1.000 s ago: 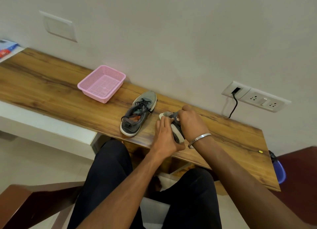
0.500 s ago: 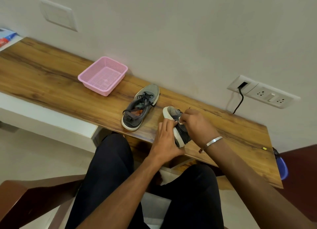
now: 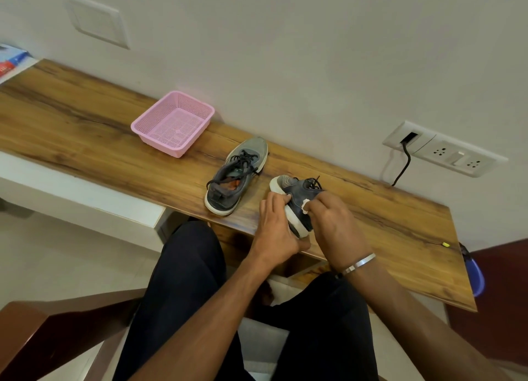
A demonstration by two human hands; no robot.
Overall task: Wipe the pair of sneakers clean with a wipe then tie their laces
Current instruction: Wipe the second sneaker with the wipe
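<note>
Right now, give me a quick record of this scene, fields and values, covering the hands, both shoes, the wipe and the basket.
left hand: grips the held sneaker's sole side
right hand: pinches a white wipe against the held sneaker's side
held sneaker: tilted on its side, laces loose
other sneaker: upright on the wooden desk, untouched, laces untied
pink basket: on the desk left of the sneakers, nothing seen inside

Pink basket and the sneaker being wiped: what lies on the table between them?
In the head view, the other sneaker lies between the pink basket and the held sneaker, flat on the wooden table, touching neither.
</note>
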